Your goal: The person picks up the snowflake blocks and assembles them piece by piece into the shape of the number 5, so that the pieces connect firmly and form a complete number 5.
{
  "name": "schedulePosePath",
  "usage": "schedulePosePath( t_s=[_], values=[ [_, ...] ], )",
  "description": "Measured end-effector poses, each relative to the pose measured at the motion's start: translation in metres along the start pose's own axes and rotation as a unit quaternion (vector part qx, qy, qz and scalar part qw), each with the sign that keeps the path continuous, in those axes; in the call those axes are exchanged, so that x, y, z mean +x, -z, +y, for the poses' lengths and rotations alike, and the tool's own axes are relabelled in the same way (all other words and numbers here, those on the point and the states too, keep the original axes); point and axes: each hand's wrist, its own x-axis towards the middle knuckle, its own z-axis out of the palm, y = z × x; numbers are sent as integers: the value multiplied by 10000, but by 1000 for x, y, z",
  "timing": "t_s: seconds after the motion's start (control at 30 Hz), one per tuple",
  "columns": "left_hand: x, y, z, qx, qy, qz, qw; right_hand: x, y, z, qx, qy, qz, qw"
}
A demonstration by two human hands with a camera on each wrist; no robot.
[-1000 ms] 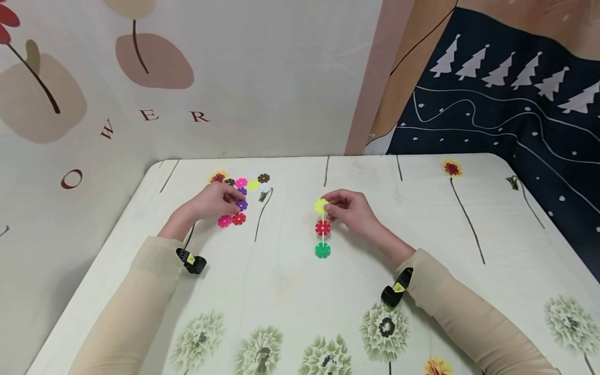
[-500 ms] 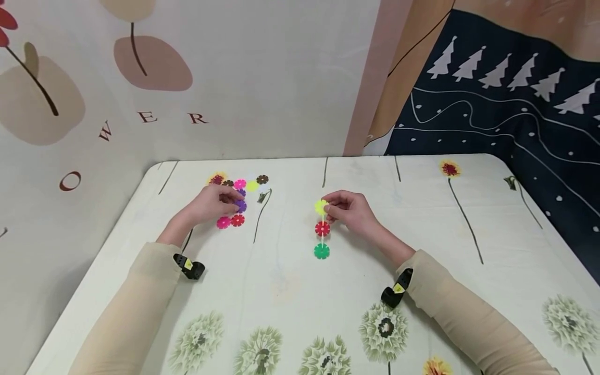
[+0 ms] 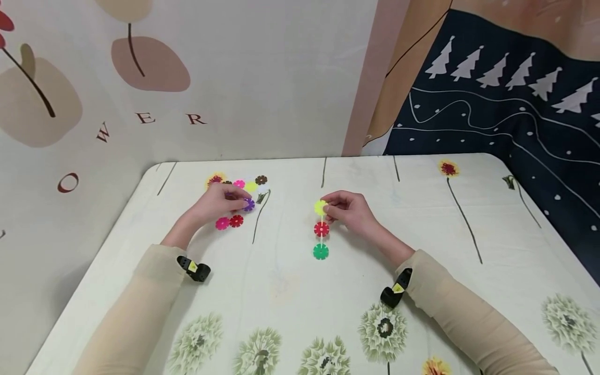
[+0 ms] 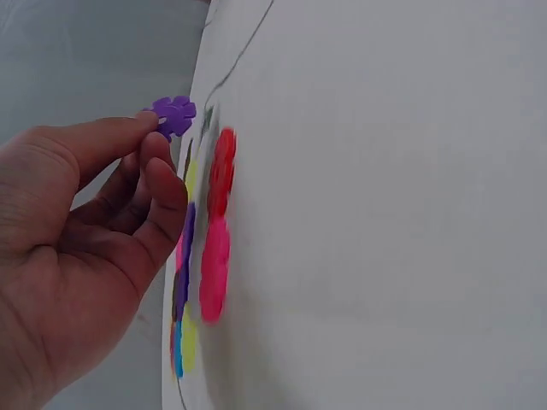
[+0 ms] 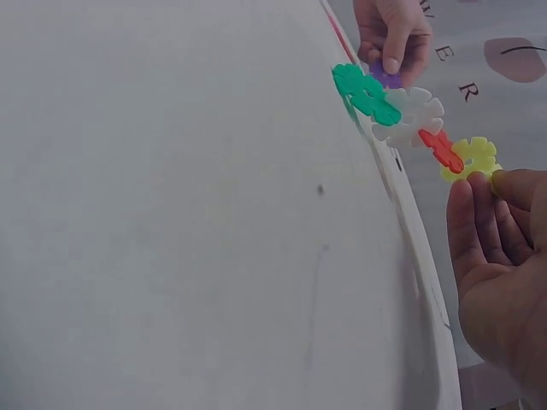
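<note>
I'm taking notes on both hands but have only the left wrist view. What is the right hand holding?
Observer: The right hand pinches a yellow piece at one end of a chain of flower-shaped pieces.
Operator: Noted. What sits at the other end?
Observer: A green piece, at the end nearest the bottom of the head view.
Operator: And does the purple piece that I see in the left hand touch that chain?
Observer: No, the head view shows a clear gap between the two.
</note>
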Motion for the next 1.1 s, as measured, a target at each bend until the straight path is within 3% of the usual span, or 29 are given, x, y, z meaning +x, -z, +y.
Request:
schedulePosePath(
  t_s=[0.2,0.43,0.57,1.1],
  values=[
    [4,-20,12,-193,-189,-72,9996,0,-1,1,21,-26,36,10000],
    [9,-43,28,-1159,-237,-344,9924,-1,0,2,53,-70,57,9999],
    [11,-55,38,-1468,-394,-451,9874,0,-1,2,115,-90,78,9999],
    [15,-83,64,-1724,-609,-227,9829,1,-5,1,270,-395,158,9987]
  ],
)
